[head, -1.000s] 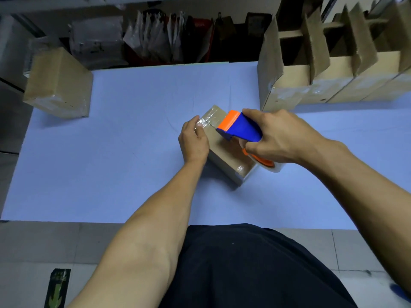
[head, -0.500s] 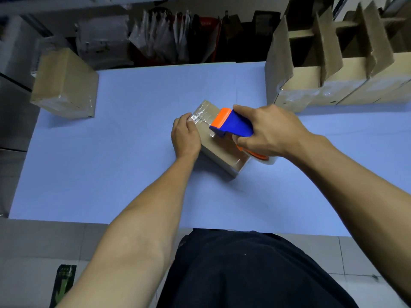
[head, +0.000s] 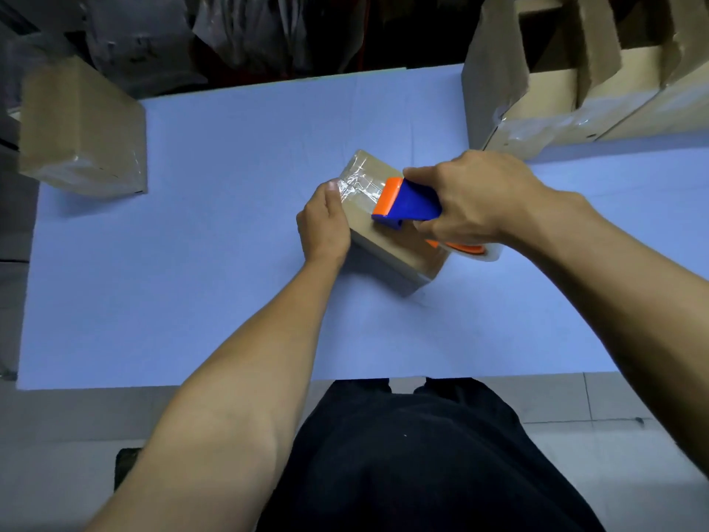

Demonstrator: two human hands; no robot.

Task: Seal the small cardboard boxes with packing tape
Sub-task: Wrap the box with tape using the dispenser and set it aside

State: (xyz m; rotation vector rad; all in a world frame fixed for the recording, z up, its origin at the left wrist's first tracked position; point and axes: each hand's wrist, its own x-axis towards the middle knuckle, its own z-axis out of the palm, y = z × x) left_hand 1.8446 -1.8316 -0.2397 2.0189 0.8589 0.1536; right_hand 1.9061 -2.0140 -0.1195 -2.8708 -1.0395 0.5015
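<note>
My left hand (head: 324, 224) is lying knuckles-up, fingers curled down and pressing, forearm reaching in bare from the lower left. My right hand (head: 474, 197) is closing its fingers and thumb in a grip, back of the hand facing up, wrist bent slightly, forearm stretching in from the right edge. Both arms are extending forward, the two hands sitting near each other.
</note>
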